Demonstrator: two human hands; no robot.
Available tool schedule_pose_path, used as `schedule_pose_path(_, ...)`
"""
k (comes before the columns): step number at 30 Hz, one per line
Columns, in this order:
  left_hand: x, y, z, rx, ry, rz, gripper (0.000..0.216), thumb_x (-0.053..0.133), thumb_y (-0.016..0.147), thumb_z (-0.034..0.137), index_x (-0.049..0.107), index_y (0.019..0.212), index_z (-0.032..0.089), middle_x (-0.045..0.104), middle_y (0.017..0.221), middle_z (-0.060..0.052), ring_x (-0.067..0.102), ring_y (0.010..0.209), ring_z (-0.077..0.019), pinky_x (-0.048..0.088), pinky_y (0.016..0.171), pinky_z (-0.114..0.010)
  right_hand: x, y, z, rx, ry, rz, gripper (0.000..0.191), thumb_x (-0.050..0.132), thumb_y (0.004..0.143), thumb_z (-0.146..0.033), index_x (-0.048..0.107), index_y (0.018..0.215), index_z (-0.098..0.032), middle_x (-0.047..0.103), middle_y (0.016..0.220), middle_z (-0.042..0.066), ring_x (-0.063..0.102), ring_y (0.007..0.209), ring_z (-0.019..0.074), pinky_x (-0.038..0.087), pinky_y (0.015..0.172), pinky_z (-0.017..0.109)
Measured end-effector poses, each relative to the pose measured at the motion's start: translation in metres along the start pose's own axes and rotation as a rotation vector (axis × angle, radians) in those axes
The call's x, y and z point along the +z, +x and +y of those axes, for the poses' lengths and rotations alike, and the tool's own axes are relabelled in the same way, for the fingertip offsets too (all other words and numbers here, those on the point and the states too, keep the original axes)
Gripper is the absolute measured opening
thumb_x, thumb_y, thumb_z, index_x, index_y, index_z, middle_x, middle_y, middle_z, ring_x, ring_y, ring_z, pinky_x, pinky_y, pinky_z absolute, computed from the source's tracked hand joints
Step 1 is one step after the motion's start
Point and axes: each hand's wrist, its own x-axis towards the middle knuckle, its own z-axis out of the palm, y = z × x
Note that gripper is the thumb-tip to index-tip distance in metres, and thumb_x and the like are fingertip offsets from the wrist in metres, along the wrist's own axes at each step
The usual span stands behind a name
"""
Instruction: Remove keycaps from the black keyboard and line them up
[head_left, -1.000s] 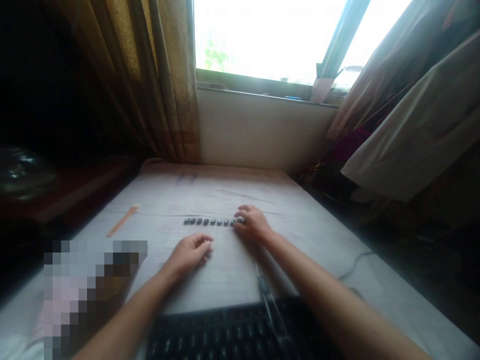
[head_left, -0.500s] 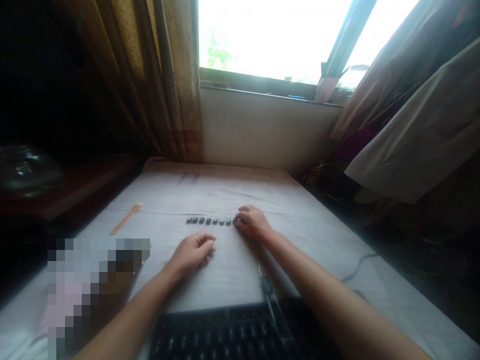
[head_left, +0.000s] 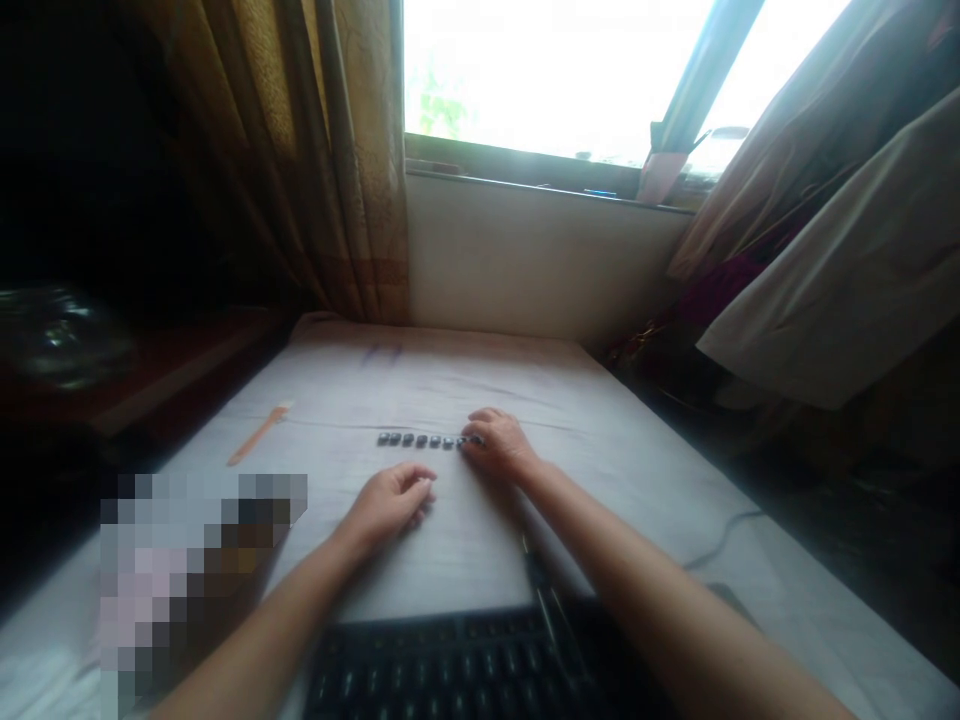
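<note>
Keycaps (head_left: 421,441): likely light, stiff; best pinched by sides. Right hand (head_left: 496,440) curled at row's right end, grip unclear; left hand (head_left: 397,497) half-curled, hold unclear.

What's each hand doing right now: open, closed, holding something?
Left hand: loosely curled; whether it holds anything cannot be told.
Right hand: curled at the right end of the row of small dark pieces; closed or not cannot be told.

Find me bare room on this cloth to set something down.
Bare cloth shows between the orange stick and the row of dark pieces, and right of the right hand, toward the cable. It's crowded where that hand meets the row, and at the keyboard.
</note>
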Motion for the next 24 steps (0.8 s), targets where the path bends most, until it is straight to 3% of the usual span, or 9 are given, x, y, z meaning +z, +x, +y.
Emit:
schedule_pose_path(7, 0.001, -0.001, 0.003, -0.006, 0.002, -0.005, 0.019, 0.057, 0.078, 0.023, 0.063, 0.093, 0.015, 0.066, 0.07, -0.001, 0.054, 0.046, -0.0087, 0.04, 0.045, -0.02, 0.001, 0.003, -0.003, 0.014, 0.001, -0.008, 0.013, 0.064, 0.082, -0.024, 0.074, 0.089, -0.022, 0.067, 0.114, 0.009, 0.058, 0.108, 0.0247, 0.042, 0.093, 0.038)
schedule_pose_path(14, 0.0, 0.0, 0.001, -0.004, 0.008, -0.003, 0.018, 0.057, 0.079, 0.023, 0.063, 0.094, 0.015, 0.067, 0.071, -0.002, 0.055, 0.047, -0.0092, 0.041, 0.045, -0.02, -0.004, -0.002, 0.003, 0.02, 0.02, 0.011, 0.021, 0.063, 0.081, -0.023, 0.071, 0.1, -0.022, 0.066, 0.116, 0.008, 0.057, 0.109, 0.024, 0.042, 0.096, 0.039)
schedule_pose_path(24, 0.0, -0.001, 0.002, -0.005, 0.013, -0.012, 0.017, 0.054, 0.081, 0.021, 0.062, 0.094, 0.014, 0.065, 0.071, -0.001, 0.054, 0.046, -0.0085, 0.04, 0.045, -0.019, -0.006, -0.005, 0.006, 0.049, 0.0, -0.029, 0.018, 0.06, 0.079, -0.019, 0.073, 0.09, -0.022, 0.066, 0.116, 0.008, 0.056, 0.111, 0.0249, 0.041, 0.095, 0.039)
